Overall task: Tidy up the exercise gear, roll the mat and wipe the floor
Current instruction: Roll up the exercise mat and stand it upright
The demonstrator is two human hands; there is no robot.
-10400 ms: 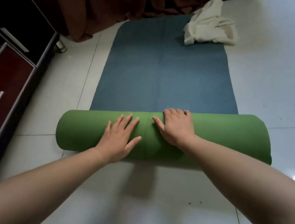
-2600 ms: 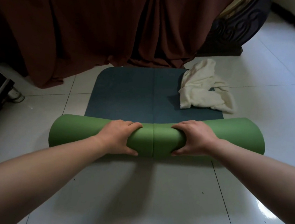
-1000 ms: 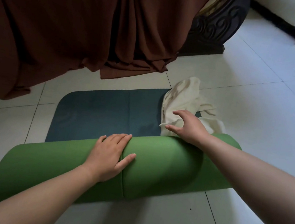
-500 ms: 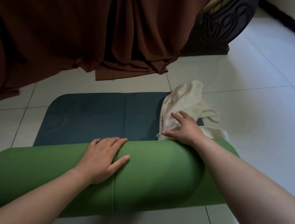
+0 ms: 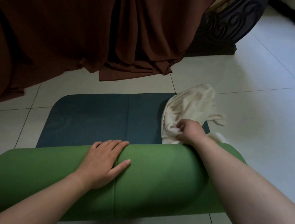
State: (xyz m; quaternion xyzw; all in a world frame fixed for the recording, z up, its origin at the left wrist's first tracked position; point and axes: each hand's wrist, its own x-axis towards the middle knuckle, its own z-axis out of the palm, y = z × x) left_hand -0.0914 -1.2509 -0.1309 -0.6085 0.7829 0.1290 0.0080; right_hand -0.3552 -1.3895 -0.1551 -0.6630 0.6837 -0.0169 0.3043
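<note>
Reaching over the roll, the right hand (image 5: 188, 131) had grabbed the cream cloth (image 5: 190, 106), its grip bunched tight on a fold of fabric with the fingers curled in. Half a second earlier those fingers only lay spread on the cloth's near edge, and a second earlier they hung open above it, so the actual grab was the new bit. The cloth looked a little more scrunched toward the hand than before. It sat on the far right corner of the unrolled blue stretch (image 5: 96, 116), spilling partly onto the floor (image 5: 262, 126) and touching the roll at its near edge.

The left hand (image 5: 103, 164) lay flat on top of the mat (image 5: 152, 183), right by the middle seam. Its grip was wide, fingers straight and thumb out, pressing on the green roll rather than clutching it. That pose matched the last two frames; a couple of seconds back both hands were wrapped round the roll instead.

The mat was mostly rolled and lay across the floor in front of the person, with far less blue left flat than ten seconds ago. A brown drape (image 5: 69, 27) hung beyond the mat's far end, its hem on the tiles, with a dark carved furniture piece (image 5: 225, 28) to its right.
</note>
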